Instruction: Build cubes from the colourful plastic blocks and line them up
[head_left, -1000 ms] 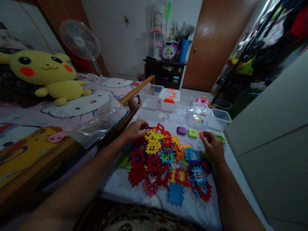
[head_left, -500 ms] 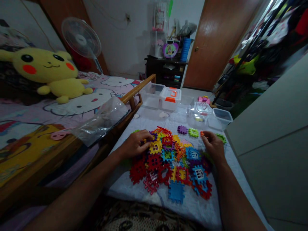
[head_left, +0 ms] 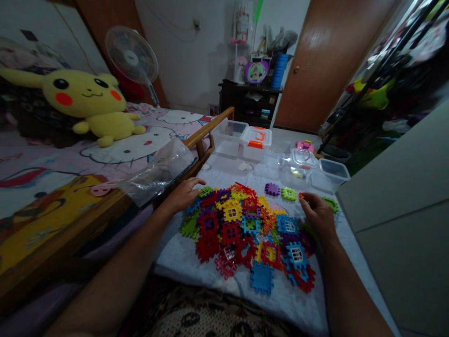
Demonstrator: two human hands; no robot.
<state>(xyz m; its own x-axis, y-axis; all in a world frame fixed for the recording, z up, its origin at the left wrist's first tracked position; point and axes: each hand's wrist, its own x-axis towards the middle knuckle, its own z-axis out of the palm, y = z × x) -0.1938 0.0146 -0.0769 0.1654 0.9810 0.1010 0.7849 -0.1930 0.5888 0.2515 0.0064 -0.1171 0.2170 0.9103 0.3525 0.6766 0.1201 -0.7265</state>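
A heap of interlocking plastic tiles (head_left: 245, 229) in red, yellow, blue, purple and green lies on a pale cloth (head_left: 175, 262). My left hand (head_left: 184, 193) rests at the heap's left edge, fingers stretched out, fingertips by a green tile (head_left: 206, 191). At the heap's right edge my right hand (head_left: 317, 214) is curled, pinching a small orange tile (head_left: 301, 196). A purple tile (head_left: 272, 189) and a light green tile (head_left: 288, 194) lie apart just beyond the heap.
Clear plastic boxes (head_left: 228, 136), one with an orange latch (head_left: 258, 142), stand behind the heap. A crumpled plastic bag (head_left: 157, 171) lies on the wooden bed rail (head_left: 206, 131) at left. A grey cabinet (head_left: 403, 206) flanks the right. A yellow plush toy (head_left: 87, 100) sits on the bed.
My left hand slid off the top of the heap to its left edge and its fingers opened out. The right hand stayed put, still pinching the orange tile.
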